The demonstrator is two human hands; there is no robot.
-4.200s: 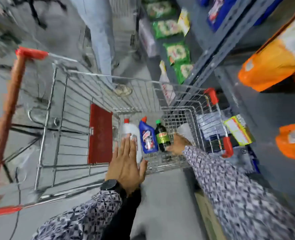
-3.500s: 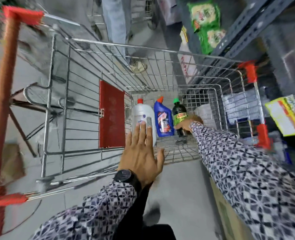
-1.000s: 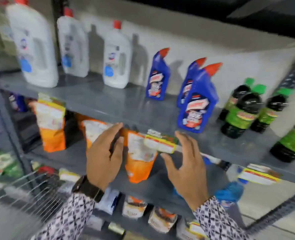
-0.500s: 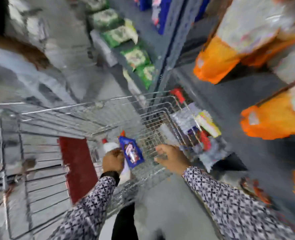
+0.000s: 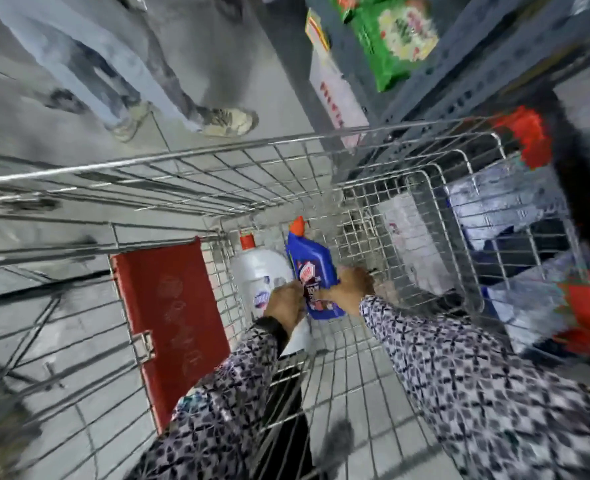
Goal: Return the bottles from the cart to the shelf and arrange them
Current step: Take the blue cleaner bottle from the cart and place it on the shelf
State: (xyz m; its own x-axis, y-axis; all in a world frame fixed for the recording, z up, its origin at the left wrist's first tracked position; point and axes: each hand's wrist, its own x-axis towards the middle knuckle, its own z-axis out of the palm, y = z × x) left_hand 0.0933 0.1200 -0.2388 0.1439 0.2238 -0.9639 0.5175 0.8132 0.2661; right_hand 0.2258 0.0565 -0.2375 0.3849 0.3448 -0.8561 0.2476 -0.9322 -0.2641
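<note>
I look down into a wire shopping cart point(image 5: 217, 157). A blue bottle point(image 5: 312, 261) with an orange-red cap stands at the cart's bottom, beside a white bottle point(image 5: 257, 271) with a red cap on its left. My right hand point(image 5: 350, 285) grips the blue bottle's right side. My left hand point(image 5: 284, 303) is curled against its left side, over the label, and partly covers the white bottle. Both patterned sleeves reach down into the cart. The blue bottle's lower part is hidden behind my hands.
A red flap point(image 5: 169, 323) hangs on the cart's left wall. Another person's legs and shoes point(image 5: 227, 121) stand just beyond the cart. Shelving with green packets point(image 5: 397, 36) rises on the right. Red corner bumpers point(image 5: 525, 133) mark the cart's right rim.
A second ago I faced the shelf with both hands empty. Half a second ago my right hand was apart from the blue bottle; now both hands close on it.
</note>
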